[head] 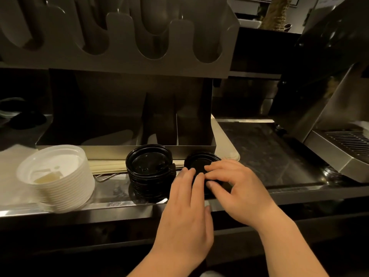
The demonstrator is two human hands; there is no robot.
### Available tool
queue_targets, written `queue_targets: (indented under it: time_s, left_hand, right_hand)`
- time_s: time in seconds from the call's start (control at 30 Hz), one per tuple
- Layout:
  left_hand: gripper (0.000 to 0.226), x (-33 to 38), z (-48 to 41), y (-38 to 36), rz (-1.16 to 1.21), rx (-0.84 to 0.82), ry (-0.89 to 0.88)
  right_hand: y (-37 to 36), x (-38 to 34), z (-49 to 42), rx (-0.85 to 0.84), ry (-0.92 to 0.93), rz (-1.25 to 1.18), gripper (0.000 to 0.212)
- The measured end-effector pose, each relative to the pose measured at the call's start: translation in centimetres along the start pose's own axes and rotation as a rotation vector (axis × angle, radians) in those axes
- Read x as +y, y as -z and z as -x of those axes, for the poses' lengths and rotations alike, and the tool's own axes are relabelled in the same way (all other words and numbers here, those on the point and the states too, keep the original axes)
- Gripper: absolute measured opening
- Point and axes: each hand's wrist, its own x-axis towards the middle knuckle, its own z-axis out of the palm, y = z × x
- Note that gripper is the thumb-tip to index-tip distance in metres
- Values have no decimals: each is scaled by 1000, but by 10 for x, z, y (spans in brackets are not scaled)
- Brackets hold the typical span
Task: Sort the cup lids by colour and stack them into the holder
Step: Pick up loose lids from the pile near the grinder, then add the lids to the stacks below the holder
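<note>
The right hand (235, 188) is curling round a small pile of round black plastic lids (199, 159) just before the seemingly unfilled grey metal compartmented holder (127, 108), the left hand (185, 212) is resting straight fingers on it, and a taller black lid stack (148, 172) and a white lid stack (58, 176) are waiting alongside.

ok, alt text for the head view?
Right hand grips a short stack of black lids on a steel counter, left hand touching it. Left of it stand a taller black stack and a white stack, before a metal holder.
</note>
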Motion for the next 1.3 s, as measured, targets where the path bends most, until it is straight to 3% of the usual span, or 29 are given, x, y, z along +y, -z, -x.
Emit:
queue_targets:
  time_s: [0.1, 0.23, 0.37, 0.47, 0.6, 0.7, 0.8, 0.93, 1.13, 1.3]
  left_hand:
    - [77, -1, 3, 0, -67, -38, -1]
    - [87, -1, 3, 1, -110, -90, 2]
    - [89, 2, 6, 11, -53, -44, -2]
    - [74, 3, 11, 32, 159, 16, -36]
    - [30, -16, 13, 92, 386, 147, 27]
    - [12, -55, 20, 152, 485, 274, 93]
    - [9, -116, 39, 208, 414, 473, 178]
    - [10, -203, 77, 267, 313, 579, 415]
    - [3, -338, 110, 327, -1, 398, 766]
    - [44, -444, 122, 344, -336, 218, 1046]
  right_hand:
    - [-7, 0, 2, 28, -23, -13, 22]
    - [-5, -1, 4, 55, -145, -206, 28]
    - [1, -17, 3, 203, -215, -316, 33]
    - [8, -45, 1, 358, -190, -291, 24]
    - [10, -113, -19, 444, 18, -324, 22]
    - [-15, -174, -41, 352, 130, -451, 18]
    - [-64, -234, -63, 170, 179, -583, 24]
    - [-138, -311, -89, -76, 244, -638, 26]
    - [-256, -384, -138, -294, 161, -508, 13]
    - [-319, -421, -183, -409, 49, -394, 15]
